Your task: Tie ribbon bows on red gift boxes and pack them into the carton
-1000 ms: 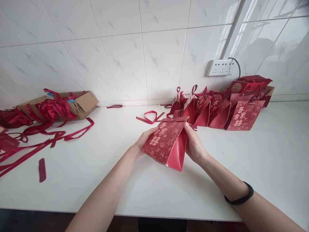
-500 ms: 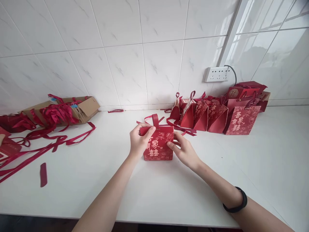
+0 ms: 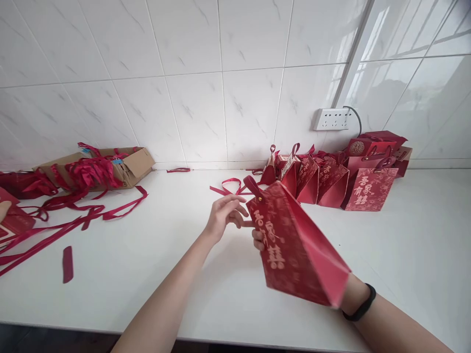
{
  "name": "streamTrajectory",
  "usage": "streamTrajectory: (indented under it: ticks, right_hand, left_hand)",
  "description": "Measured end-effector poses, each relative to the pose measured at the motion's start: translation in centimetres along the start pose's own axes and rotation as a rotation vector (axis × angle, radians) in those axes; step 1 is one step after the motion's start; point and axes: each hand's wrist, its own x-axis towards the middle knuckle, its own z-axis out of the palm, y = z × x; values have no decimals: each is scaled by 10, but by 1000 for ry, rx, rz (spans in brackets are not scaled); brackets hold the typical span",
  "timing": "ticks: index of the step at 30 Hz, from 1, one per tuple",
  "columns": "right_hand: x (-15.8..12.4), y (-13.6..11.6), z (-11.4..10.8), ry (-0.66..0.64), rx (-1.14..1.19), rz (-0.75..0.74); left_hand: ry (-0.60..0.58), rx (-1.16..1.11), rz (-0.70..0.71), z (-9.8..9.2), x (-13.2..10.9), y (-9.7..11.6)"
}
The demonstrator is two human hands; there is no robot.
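A red gift box (image 3: 283, 245) with pale Chinese lettering is tilted in the air above the table, its plain pink-red side facing right. My right hand (image 3: 258, 240) grips it from behind; only some fingers show at its left edge, and the rest is hidden. A dark red ribbon loop (image 3: 251, 187) stands up from the box's top corner, with a small gold-coloured fastener at its base. Just left of that corner is my left hand (image 3: 225, 215), fingers loosely bent and apart, holding nothing. Behind it, a thin red ribbon (image 3: 231, 182) lies curled on the table.
Several similar red boxes (image 3: 333, 184) stand in a row at the back right, below a white power strip (image 3: 333, 119). A cardboard carton (image 3: 138, 164) heaped with red ribbons (image 3: 91, 171) sits at the left. One short ribbon piece (image 3: 68, 264) lies nearer the front.
The box has left the table, turned and tilted towards me and to the right. My left hand has let go of its top edge. My right hand has moved behind the box.
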Motion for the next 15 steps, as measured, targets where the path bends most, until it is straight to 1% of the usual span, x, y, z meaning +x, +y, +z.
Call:
streamTrajectory:
  ticks: [2, 5, 7, 9, 10, 12, 15]
  right_hand:
    - [-13, -2, 6, -68, 94, 83]
    - [-23, -11, 18, -109, 226, 192]
    - [-16, -15, 21, -115, 263, 246]
    - [-2, -15, 20, -85, 281, 249]
    - [5, -14, 19, -40, 288, 220]
    - [16, -10, 15, 113, 272, 140]
    - [20, -13, 8, 376, 159, 15]
  left_hand:
    - [-19, 48, -10, 3, -1, -3]
    - [19, 79, -16, 4, 1, -7]
    - [74, 114, -39, 1, 4, -11]
    - [158, 213, -64, -3, 7, -15]
    - [198, 269, -67, -5, 8, -17]
    - [244, 353, -50, -8, 9, -17]
    - [244, 402, -24, -13, 8, -14]
